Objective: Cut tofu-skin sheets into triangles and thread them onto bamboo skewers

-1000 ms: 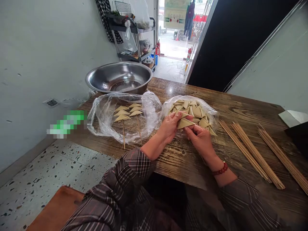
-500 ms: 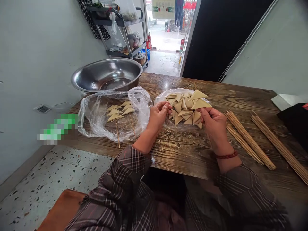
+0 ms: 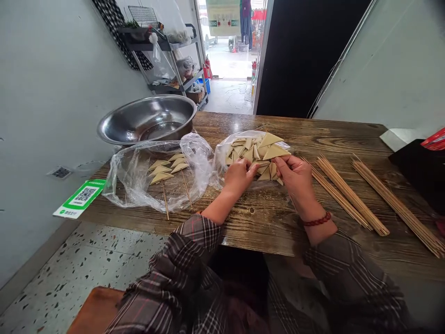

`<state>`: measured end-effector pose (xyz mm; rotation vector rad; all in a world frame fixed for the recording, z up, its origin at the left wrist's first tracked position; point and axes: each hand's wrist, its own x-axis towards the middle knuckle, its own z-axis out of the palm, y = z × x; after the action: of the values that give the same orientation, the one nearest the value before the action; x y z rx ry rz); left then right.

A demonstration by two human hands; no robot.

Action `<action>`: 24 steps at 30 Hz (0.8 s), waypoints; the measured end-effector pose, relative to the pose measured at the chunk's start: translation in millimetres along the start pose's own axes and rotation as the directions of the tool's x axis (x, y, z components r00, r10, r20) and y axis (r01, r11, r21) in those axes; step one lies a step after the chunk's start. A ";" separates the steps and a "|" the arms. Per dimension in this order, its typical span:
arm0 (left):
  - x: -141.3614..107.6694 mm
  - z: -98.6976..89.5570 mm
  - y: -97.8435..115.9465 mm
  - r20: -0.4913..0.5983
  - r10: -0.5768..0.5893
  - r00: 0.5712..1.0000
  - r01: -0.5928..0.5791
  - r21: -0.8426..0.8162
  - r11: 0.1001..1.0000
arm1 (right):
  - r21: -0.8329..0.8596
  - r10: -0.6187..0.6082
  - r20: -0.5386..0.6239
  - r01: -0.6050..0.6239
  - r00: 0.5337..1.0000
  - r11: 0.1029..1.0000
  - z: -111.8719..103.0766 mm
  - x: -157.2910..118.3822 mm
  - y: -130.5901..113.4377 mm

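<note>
Nearer right hand [image 3: 297,178] now — left hand [image 3: 238,175], fingers narrow at beige triangular pieces [image 3: 248,144] in clear plastic bag [image 3: 219,161], grip unclear; right fingers pinch two flat beige triangles [image 3: 275,151] — just above pile.

We could pass over the wooden tabletop [image 3: 267,225] at lower center, or along its strip right of center, behind the stick bundles [image 3: 351,195]. These slant across the right side, leaving gaps between them. At left, the crumpled plastic bag [image 3: 200,162] and steel basin [image 3: 179,131] block us.
</note>
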<state>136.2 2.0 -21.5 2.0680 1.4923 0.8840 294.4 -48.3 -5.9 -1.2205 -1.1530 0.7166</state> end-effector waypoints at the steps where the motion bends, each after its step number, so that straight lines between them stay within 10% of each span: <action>1: 0.8 1.7 1.1 -0.010 -0.014 1.000 0.014 -0.017 1.000 | -0.004 -0.004 0.004 0.004 1.000 1.000 0.2 -0.2 0.1; 24: 6.4 5.0 -2.1 -0.136 0.065 0.989 -0.097 -0.248 0.964 | 0.014 0.009 -0.010 -0.009 1.000 1.000 0.1 -0.2 -0.1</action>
<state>139.8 8.8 -24.9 1.9259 1.2855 1.1920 294.2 -48.5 -5.9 -1.2169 -1.1331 0.7240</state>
